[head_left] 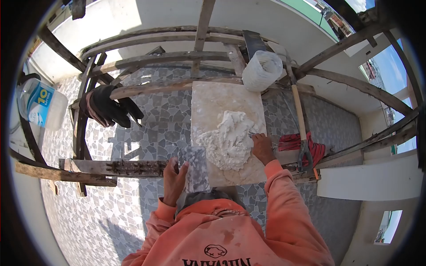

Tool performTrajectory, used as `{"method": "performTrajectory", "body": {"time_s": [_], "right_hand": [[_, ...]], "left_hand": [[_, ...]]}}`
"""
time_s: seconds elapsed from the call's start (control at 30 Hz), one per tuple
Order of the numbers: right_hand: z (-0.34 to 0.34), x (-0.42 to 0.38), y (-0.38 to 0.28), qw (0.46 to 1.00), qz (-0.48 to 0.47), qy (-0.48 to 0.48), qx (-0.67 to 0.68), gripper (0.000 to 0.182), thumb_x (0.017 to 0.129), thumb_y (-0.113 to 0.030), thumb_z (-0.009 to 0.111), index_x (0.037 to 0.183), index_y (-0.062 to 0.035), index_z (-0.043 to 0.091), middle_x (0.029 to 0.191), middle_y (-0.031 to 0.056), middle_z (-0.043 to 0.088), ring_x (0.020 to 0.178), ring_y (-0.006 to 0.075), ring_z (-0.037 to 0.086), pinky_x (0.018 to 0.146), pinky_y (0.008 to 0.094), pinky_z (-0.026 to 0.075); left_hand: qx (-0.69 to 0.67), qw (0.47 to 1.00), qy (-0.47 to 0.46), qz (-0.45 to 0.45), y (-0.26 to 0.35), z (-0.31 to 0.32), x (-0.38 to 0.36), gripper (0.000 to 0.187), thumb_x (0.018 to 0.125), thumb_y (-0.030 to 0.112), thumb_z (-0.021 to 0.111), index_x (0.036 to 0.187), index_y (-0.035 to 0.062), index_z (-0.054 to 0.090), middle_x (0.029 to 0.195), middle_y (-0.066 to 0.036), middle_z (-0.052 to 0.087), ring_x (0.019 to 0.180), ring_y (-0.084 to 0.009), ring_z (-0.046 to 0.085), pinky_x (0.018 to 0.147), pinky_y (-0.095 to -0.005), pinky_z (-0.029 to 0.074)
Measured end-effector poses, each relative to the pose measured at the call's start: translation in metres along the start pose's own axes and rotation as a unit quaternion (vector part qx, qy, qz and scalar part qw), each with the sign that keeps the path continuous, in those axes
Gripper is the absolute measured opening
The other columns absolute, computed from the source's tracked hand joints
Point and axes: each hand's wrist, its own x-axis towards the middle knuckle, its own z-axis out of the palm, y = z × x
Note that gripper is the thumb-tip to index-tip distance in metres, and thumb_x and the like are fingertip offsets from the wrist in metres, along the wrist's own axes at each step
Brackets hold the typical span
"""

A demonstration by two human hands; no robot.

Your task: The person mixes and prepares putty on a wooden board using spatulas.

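A heap of wet white plaster (228,142) lies on a pale, stained board (217,95) in front of me. My left hand (174,179) grips a plastering trowel (196,168), its flat rectangular grey blade smeared with white, beside the board's left edge. The trowel's handle is hidden by the hand. At the right side of the heap, my right hand (262,149) is closed around a small tool (251,134). Only a greyish bit of that tool shows by the plaster; its kind cannot be made out.
Wooden scaffold beams (168,57) surround the board. A white-crusted bucket (262,71) stands at its far right corner. Dark gloves (108,106) hang at left, near a large plastic bottle (44,104). A shovel (299,111) and red cloth (313,146) are at right. Stone-patterned floor (128,199) lies below.
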Motion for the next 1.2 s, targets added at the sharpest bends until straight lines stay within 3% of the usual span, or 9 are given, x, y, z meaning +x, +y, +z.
{"method": "performTrajectory", "body": {"time_s": [0.17,0.27,0.37,0.5,0.67,0.77,0.9,1.03,1.2], "right_hand": [[-0.030,0.001,0.001,0.994,-0.060,-0.081,0.050,0.022,0.072,-0.009,0.060,0.094,-0.0062,0.063,0.096,0.0071,0.062,0.095,0.0275,0.056,0.080,0.0417,0.047],[-0.042,0.024,0.005,0.999,-0.005,0.022,0.042,0.029,0.072,-0.005,0.057,0.100,-0.0019,0.064,0.095,0.0117,0.062,0.093,0.0301,0.057,0.079,0.0407,0.048],[0.003,0.023,-0.005,0.998,-0.033,0.028,0.045,0.020,0.074,-0.006,0.056,0.092,-0.0055,0.063,0.095,0.0088,0.062,0.094,0.0285,0.056,0.079,0.0419,0.047],[-0.029,0.017,-0.011,0.990,-0.080,-0.106,0.042,0.018,0.075,-0.006,0.055,0.092,-0.0057,0.063,0.092,0.0088,0.062,0.093,0.0286,0.057,0.079,0.0423,0.047],[-0.040,0.042,0.007,0.999,-0.019,0.033,0.003,0.029,0.071,-0.005,0.059,0.099,-0.0042,0.065,0.094,0.0085,0.064,0.090,0.0281,0.059,0.077,0.0407,0.048],[0.004,0.029,-0.014,0.995,-0.083,-0.052,-0.017,0.028,0.071,-0.006,0.059,0.098,-0.0043,0.065,0.093,0.0089,0.064,0.088,0.0282,0.058,0.075,0.0405,0.048],[-0.030,0.035,-0.015,0.984,-0.103,-0.145,0.013,0.019,0.074,-0.009,0.060,0.093,-0.0069,0.063,0.095,0.0067,0.062,0.096,0.0260,0.056,0.079,0.0396,0.047],[-0.040,0.059,-0.019,0.999,-0.037,0.027,0.008,0.019,0.076,-0.008,0.058,0.094,-0.0064,0.063,0.093,0.0066,0.062,0.094,0.0259,0.056,0.079,0.0390,0.047],[-0.007,0.035,-0.040,0.984,-0.135,-0.110,-0.039,0.024,0.074,-0.007,0.058,0.098,-0.0061,0.063,0.093,0.0072,0.061,0.093,0.0264,0.057,0.074,0.0395,0.045]], "left_hand": [[0.000,1.000,0.008,-0.014,0.001,-0.001,-0.003,0.031,0.090,0.022,0.066,0.079,0.0020,0.046,0.068,0.003,0.032,0.064,-0.0064,0.028,0.053,-0.0259,0.026],[0.015,0.999,-0.007,-0.038,0.000,-0.004,-0.005,0.035,0.088,0.028,0.068,0.091,-0.0037,0.052,0.070,0.000,0.039,0.065,-0.0092,0.035,0.057,-0.0281,0.034],[0.007,1.000,-0.010,-0.029,-0.007,-0.001,-0.004,0.035,0.088,0.027,0.068,0.093,-0.0044,0.053,0.070,0.000,0.040,0.066,-0.0089,0.035,0.057,-0.0279,0.034],[0.001,0.999,-0.016,-0.041,-0.001,-0.003,-0.002,0.036,0.088,0.027,0.068,0.096,-0.0049,0.054,0.070,-0.001,0.041,0.065,-0.0089,0.036,0.056,-0.0280,0.035],[0.017,0.999,-0.009,-0.043,-0.003,-0.003,-0.004,0.036,0.088,0.028,0.068,0.096,-0.0052,0.055,0.070,-0.001,0.042,0.065,-0.0095,0.037,0.056,-0.0280,0.035],[0.013,0.999,-0.016,-0.046,-0.001,-0.003,-0.002,0.036,0.088,0.028,0.068,0.094,-0.0049,0.055,0.068,-0.001,0.042,0.064,-0.0097,0.037,0.056,-0.0283,0.035],[0.012,0.999,-0.005,-0.041,0.001,-0.003,-0.003,0.034,0.088,0.026,0.068,0.091,-0.0042,0.055,0.067,-0.001,0.041,0.064,-0.0097,0.036,0.056,-0.0283,0.034],[0.017,0.998,-0.014,-0.050,-0.003,-0.006,-0.004,0.032,0.088,0.025,0.068,0.090,-0.0040,0.055,0.067,0.000,0.041,0.063,-0.0092,0.036,0.055,-0.0276,0.034],[-0.009,0.999,0.003,-0.053,0.005,-0.006,-0.002,0.033,0.088,0.025,0.068,0.092,-0.0045,0.055,0.068,0.000,0.042,0.063,-0.0085,0.036,0.055,-0.0271,0.034]]}}
